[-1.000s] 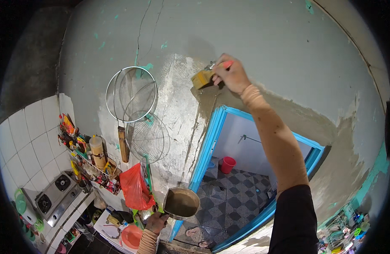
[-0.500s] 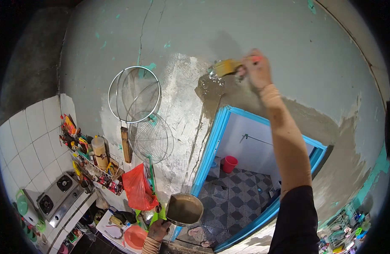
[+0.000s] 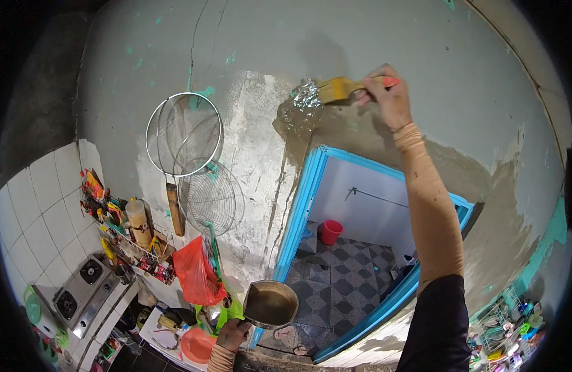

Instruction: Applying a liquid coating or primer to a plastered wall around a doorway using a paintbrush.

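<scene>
Pinching brush (image 3: 337, 91) in right fingers (image 3: 374, 93) at one o'clock, above blue door frame (image 3: 303, 204) edge, near open wall (image 3: 447, 87). Gripping pot (image 3: 273, 323) in left fingers (image 3: 239, 328) at six.

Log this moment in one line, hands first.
right hand: holds brush beside glistening wet patch | left hand: holds pot | wall: two strainers hanging
</scene>
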### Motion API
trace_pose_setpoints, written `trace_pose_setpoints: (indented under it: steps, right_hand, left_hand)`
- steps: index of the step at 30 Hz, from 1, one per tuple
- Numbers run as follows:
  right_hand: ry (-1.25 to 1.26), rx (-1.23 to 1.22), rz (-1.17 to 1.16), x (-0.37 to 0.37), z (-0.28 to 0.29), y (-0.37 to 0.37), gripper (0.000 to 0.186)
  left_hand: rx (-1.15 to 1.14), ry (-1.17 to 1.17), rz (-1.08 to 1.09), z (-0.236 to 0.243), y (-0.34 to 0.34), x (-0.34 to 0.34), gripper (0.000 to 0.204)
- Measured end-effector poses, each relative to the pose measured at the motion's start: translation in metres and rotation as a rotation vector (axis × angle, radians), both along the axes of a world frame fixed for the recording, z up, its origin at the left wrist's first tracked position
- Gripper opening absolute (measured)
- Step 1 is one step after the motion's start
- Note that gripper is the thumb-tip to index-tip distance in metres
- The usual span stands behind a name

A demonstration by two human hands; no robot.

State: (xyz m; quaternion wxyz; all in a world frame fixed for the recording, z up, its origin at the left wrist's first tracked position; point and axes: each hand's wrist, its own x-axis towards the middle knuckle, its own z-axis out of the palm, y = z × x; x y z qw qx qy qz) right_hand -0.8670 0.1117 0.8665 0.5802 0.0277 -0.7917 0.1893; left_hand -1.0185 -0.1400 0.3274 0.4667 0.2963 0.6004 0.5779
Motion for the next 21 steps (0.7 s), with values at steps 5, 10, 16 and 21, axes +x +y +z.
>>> trace_pose_setpoints:
  steps: [5, 10, 16, 21]
  right_hand:
    - [-0.456, -0.02, -0.05, -0.042, -0.054, -0.001, 0.004]
    - [-0.179, 0.017, -0.044, -0.018, -0.037, -0.003, 0.002]
    - [-0.482, 1.268, -0.543, -0.049, -0.128, -0.005, 0.018]
    - [-0.651, 1.296, -0.581, -0.006, -0.25, 0.005, 0.016]
  left_hand:
    - [0.038, -0.167, 0.008, 0.008, -0.005, 0.007, 0.014]
    - [0.01, -0.062, 0.016, -0.019, -0.006, 0.003, 0.015]
    - [0.039, -0.046, 0.047, -0.003, -0.014, 0.01, 0.016]
    - [0.123, 0.04, 0.095, -0.012, -0.024, 0.01, 0.017]
